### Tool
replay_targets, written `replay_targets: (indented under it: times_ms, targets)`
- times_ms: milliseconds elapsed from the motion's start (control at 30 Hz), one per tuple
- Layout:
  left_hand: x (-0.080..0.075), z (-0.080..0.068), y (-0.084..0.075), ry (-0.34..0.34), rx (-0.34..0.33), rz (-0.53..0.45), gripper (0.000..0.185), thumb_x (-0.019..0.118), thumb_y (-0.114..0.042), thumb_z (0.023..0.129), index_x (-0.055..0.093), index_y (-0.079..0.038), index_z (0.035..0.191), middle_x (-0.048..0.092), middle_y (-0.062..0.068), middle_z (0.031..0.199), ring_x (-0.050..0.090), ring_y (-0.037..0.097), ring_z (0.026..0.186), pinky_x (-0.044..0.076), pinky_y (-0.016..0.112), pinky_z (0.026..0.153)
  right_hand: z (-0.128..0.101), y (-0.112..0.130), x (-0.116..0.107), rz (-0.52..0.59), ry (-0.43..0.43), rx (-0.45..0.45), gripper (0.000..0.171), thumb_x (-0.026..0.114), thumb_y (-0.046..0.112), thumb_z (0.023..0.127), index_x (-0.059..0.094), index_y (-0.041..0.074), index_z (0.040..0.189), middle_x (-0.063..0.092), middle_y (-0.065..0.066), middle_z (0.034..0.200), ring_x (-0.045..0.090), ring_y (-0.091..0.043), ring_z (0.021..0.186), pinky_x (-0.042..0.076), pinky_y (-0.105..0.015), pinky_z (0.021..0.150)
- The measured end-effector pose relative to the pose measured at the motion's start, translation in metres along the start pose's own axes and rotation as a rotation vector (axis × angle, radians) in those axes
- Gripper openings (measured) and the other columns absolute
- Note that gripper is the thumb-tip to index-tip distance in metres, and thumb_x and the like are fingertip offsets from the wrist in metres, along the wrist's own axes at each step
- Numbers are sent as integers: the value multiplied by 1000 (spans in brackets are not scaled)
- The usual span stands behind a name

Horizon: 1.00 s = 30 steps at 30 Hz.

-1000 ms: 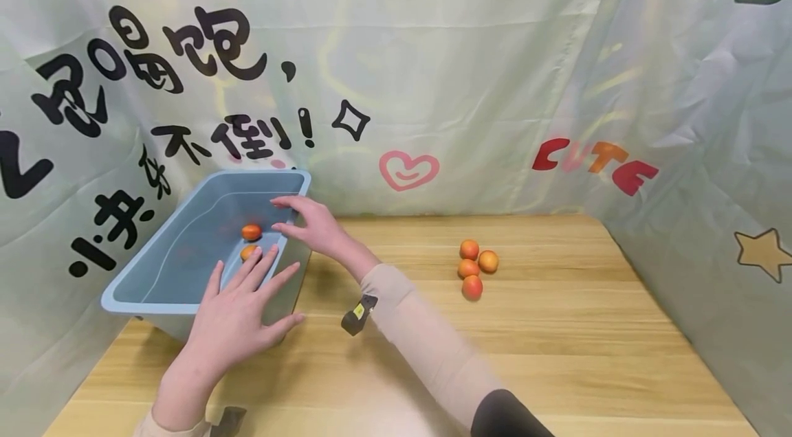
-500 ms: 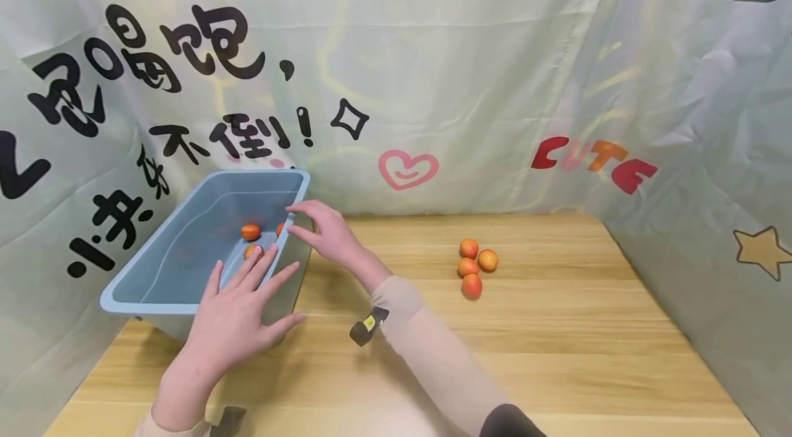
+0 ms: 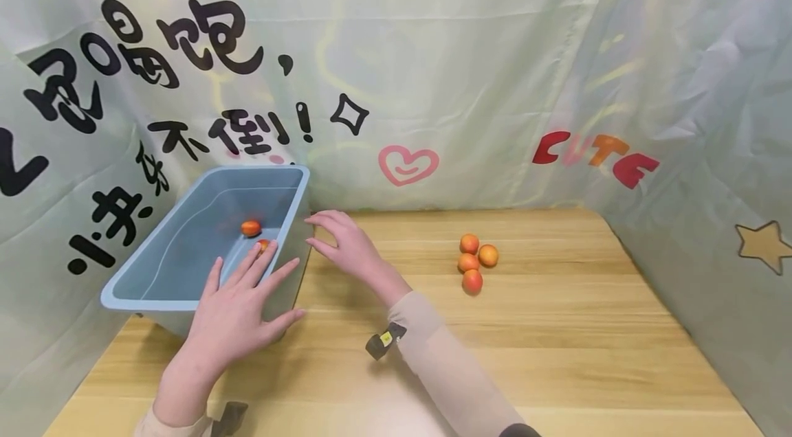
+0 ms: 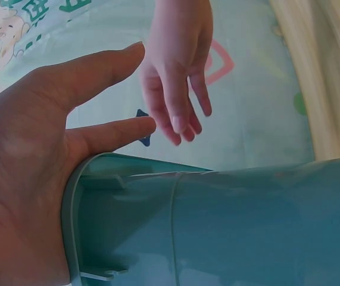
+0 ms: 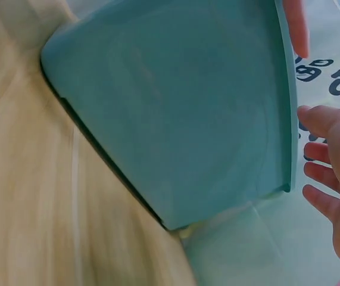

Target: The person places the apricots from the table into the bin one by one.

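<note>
"So, where's the blue tub (image 3: pixel 185 238)?"

"Under the left hand (image 3: pixel 235 313), which lies spread over its near right corner; the right hand (image 3: pixel 353 244) hovers just beside the tub, fingers loosely bent, holding nothing."

"And the orange fruits (image 3: pixel 250 228)?"

"Two show inside, near the left fingertips; four more fruits (image 3: pixel 472 282) cluster on the counter (image 3: pixel 557 327), right of both hands."

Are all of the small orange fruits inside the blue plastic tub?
No, four small orange fruits lie together on the wooden table, outside the blue plastic tub.
</note>
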<state>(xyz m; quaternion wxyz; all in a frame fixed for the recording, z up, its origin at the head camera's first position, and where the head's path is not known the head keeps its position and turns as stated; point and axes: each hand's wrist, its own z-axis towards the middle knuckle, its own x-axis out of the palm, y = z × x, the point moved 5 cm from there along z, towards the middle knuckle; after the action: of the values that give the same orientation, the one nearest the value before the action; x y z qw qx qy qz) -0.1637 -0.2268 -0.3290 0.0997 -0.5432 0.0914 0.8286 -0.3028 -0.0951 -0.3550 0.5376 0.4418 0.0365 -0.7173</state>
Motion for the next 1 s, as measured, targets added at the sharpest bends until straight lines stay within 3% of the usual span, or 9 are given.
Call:
replay_targets:
  times_ms: [500,1000]
  targets:
    - [2,-1,-1,0,-4,-4,73,71,-61,76,53,-31,139,42,9,154,37,30,143,19,70,110,-46,-18,-31,-80,-75,20,37,72,25,89,66,12,122,65,-5,125,60,-20,121,47,-33,106]
    - [0,0,1,9,-15,-5,73,70,-62,77,51,-32,141,40,9,155,36,30,144,18,69,111,-86,-44,-66,-98,-168,165,37,73,24,88,65,10,122,65,-8,125,59,-25,121,47,-39,107]
